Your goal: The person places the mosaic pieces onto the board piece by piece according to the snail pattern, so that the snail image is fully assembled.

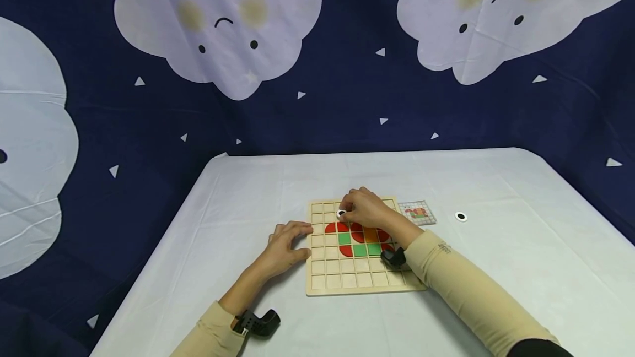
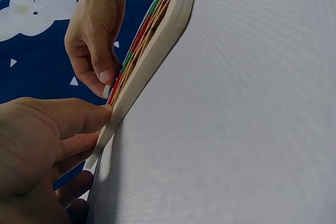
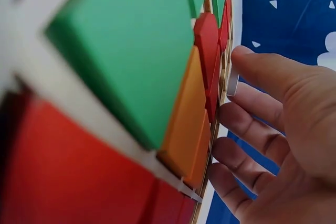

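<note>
A wooden grid board lies on the table, with red, orange and green pieces set in its cells. Over its upper part, my right hand pinches a white round eye piece with a black dot between thumb and fingers. The right wrist view shows that piece edge-on, close to the board surface. My left hand rests against the board's left edge, thumb and fingers spread apart and touching the rim. Near the middle sit a green square and an orange piece.
A small picture card lies at the board's upper right, partly beside the right forearm. Farther right, a second white eye piece lies on the white tablecloth. A dark blue curtain with clouds hangs behind the table.
</note>
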`<action>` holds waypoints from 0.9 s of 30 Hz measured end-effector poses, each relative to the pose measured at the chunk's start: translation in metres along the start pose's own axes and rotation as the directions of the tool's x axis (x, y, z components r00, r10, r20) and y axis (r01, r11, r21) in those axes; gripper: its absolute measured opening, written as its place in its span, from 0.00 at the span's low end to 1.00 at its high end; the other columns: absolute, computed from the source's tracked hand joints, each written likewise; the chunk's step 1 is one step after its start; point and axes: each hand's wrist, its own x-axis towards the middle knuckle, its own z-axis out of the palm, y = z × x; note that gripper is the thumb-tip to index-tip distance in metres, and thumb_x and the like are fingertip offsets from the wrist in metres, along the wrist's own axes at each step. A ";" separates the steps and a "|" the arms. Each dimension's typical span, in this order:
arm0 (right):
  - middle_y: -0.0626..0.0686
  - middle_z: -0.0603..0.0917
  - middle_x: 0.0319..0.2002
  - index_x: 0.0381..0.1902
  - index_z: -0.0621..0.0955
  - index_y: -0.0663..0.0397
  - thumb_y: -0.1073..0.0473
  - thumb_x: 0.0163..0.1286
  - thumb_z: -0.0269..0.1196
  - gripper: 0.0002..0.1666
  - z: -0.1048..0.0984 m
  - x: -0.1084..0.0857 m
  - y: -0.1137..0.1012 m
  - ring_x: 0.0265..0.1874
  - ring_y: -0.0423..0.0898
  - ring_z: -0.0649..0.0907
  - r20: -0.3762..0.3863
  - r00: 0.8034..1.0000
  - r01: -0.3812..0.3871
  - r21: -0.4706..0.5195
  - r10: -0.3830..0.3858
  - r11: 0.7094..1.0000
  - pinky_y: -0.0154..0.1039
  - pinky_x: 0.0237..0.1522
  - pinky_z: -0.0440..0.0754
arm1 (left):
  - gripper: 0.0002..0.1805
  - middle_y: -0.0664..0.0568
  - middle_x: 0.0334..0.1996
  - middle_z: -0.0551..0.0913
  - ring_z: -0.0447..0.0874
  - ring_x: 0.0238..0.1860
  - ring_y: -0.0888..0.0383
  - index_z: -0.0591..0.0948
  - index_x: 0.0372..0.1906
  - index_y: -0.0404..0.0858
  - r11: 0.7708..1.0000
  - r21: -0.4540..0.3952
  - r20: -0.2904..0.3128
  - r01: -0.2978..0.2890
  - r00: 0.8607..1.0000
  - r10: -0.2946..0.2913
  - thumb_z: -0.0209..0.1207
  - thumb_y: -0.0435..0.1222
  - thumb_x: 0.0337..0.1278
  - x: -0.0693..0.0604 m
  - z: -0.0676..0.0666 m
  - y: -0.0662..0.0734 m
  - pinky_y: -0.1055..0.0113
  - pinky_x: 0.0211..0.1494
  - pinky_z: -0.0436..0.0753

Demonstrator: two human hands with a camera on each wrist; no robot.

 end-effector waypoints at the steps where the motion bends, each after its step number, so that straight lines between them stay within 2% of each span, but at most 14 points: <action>1: 0.46 0.79 0.33 0.40 0.85 0.47 0.48 0.59 0.67 0.14 0.000 0.000 0.000 0.36 0.44 0.72 -0.001 1.000 0.002 -0.001 -0.002 1.000 0.41 0.41 0.70 | 0.25 0.55 0.59 0.75 0.63 0.55 0.55 0.80 0.53 0.39 1.000 0.001 0.000 0.000 1.000 0.000 0.64 0.33 0.43 0.000 0.000 0.000 0.55 0.55 0.56; 19: 0.47 0.79 0.35 0.41 0.85 0.48 0.49 0.59 0.66 0.14 0.000 -0.002 0.000 0.37 0.45 0.72 0.001 1.000 0.020 -0.019 -0.020 1.000 0.42 0.43 0.70 | 0.24 0.55 0.58 0.76 0.63 0.54 0.55 0.80 0.53 0.39 1.000 0.009 -0.010 -0.005 1.000 0.005 0.64 0.33 0.43 0.000 0.001 -0.001 0.56 0.55 0.57; 27: 0.50 0.81 0.39 0.45 0.84 0.54 0.51 0.60 0.66 0.18 -0.019 -0.014 0.008 0.41 0.48 0.73 -0.060 0.998 0.008 0.000 -0.008 1.000 0.46 0.47 0.72 | 0.25 0.54 0.59 0.76 0.64 0.54 0.55 0.80 0.53 0.39 1.000 0.018 -0.002 -0.007 1.000 0.007 0.64 0.33 0.43 0.000 0.000 -0.001 0.58 0.53 0.57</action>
